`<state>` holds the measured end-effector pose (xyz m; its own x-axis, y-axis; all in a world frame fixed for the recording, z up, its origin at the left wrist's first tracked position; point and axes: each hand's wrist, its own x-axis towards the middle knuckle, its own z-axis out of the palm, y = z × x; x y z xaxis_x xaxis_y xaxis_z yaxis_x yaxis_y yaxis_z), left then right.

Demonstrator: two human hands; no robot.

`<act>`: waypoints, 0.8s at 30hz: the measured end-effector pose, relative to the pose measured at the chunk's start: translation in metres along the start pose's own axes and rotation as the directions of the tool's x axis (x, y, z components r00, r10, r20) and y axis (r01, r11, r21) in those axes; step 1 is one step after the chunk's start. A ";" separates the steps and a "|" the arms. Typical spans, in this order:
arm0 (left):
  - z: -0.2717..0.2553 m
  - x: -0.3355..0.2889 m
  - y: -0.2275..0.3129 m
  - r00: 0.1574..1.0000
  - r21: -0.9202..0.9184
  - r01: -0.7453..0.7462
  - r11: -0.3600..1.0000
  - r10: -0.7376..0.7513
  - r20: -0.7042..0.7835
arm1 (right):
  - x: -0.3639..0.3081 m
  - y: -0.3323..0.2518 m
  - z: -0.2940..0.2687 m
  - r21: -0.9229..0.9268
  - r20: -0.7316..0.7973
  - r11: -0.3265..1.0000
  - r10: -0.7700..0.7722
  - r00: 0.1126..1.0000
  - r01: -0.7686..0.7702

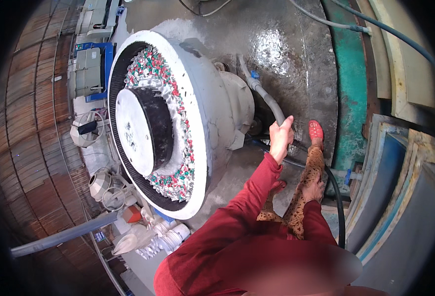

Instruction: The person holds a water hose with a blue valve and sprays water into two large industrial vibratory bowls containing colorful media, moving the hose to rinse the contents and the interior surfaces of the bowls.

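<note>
My left hand [280, 139] is closed around a grey hose [270, 102], which runs forward to a blue valve [255, 75] and a pale end piece pointing at the wet floor. My right hand [312, 190] lies on the knee of my patterned trousers and holds nothing that I can see. Left of the hose stands a big round machine bowl [196, 118] with a white rim. Around its raised hub [136, 129] lie many small red, green and white pieces [151, 66], with whitish foam among them.
A black hose [340, 207] curves past my right side. Green-painted floor [351, 84] and metal panels [382, 148] line the right. Grey machines [86, 71], many-sided barrels [98, 181] and white buckets [175, 234] stand on the left. The concrete floor [276, 54] shines with water.
</note>
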<state>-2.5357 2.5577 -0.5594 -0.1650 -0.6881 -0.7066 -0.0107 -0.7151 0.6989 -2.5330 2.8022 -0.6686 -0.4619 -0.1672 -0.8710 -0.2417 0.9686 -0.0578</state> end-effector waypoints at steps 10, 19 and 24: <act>0.034 0.089 -0.001 0.962 -0.042 -0.150 0.988 0.136 -0.236 | 0.021 0.005 -0.018 -0.001 0.085 0.997 0.077 0.993 -0.077; 0.032 0.111 0.023 0.925 0.026 -0.188 0.982 0.186 -0.333 | 0.032 -0.001 -0.034 0.007 0.158 0.996 0.088 0.983 -0.091; 0.030 0.118 0.033 0.921 0.051 -0.135 0.990 0.144 -0.362 | 0.038 -0.002 -0.041 -0.001 0.197 0.994 0.106 0.975 -0.108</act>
<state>-2.5855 2.4562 -0.6163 0.2032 -0.7813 -0.5902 -0.0389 -0.6087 0.7924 -2.5851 2.7862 -0.6819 -0.3078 -0.0244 -0.9511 -0.1916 0.9808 0.0368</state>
